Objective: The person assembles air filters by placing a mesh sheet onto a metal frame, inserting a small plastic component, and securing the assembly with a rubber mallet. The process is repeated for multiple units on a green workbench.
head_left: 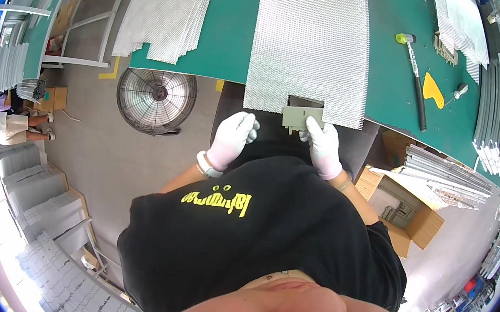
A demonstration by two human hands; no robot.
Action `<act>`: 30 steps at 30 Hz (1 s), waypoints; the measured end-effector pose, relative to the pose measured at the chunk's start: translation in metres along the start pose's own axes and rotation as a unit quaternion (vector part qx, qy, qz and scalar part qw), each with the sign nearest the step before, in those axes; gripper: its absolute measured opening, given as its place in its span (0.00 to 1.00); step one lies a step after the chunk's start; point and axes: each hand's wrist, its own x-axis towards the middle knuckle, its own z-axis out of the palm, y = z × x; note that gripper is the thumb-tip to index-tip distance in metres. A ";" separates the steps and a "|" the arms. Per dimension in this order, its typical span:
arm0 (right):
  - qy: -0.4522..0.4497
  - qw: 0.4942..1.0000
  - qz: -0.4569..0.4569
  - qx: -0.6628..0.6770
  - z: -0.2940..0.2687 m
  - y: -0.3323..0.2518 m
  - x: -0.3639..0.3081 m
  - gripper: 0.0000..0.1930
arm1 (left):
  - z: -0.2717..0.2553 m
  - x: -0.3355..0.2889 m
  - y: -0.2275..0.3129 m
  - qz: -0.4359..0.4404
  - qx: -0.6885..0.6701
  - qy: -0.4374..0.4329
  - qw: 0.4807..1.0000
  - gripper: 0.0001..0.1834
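Observation:
A silver expanded-metal mesh sheet [312, 45] lies on the green table, its near edge reaching past the table's front. That edge has a rectangular notch. At the notch is a flat grey-beige bracket-like piece [295, 118] with small tabs below. My right hand [324, 149], in a white glove, grips the piece's right end between thumb and fingers. My left hand [232, 138], also gloved, hovers left of the piece and apart from it. Its fingers are curled closed, and whether anything small is inside is hidden.
Stacked mesh sheets [171, 9] lie at the table's left. On its right are a mallet [416, 73], a yellow scraper [434, 91], a screwdriver [459, 91] and more mesh [459, 26]. A floor fan [157, 101] stands front left; an open cardboard box [425, 227] stands right.

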 end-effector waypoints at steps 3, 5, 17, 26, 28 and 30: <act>-0.021 1.000 0.003 0.002 -0.009 0.012 0.004 0.15 | -0.028 -0.011 -0.016 0.094 0.056 0.027 0.994 0.15; -0.013 1.000 0.004 0.017 -0.007 0.009 0.002 0.15 | -0.064 -0.009 -0.038 0.105 0.075 0.072 0.989 0.16; -0.032 0.999 0.019 0.025 -0.011 0.016 0.002 0.16 | -0.157 -0.017 -0.107 -0.015 0.713 0.047 0.700 0.28; -0.005 0.994 0.010 0.106 0.004 0.013 0.001 0.17 | 0.038 0.033 0.003 -0.014 -0.151 -0.246 0.957 0.27; 0.032 0.996 -0.025 0.084 0.005 0.013 0.000 0.17 | 0.063 0.037 -0.004 -0.036 -0.253 -0.249 0.934 0.24; 0.117 0.988 -0.088 0.050 0.013 0.007 -0.002 0.17 | 0.069 0.038 -0.012 -0.034 -0.257 -0.197 0.945 0.24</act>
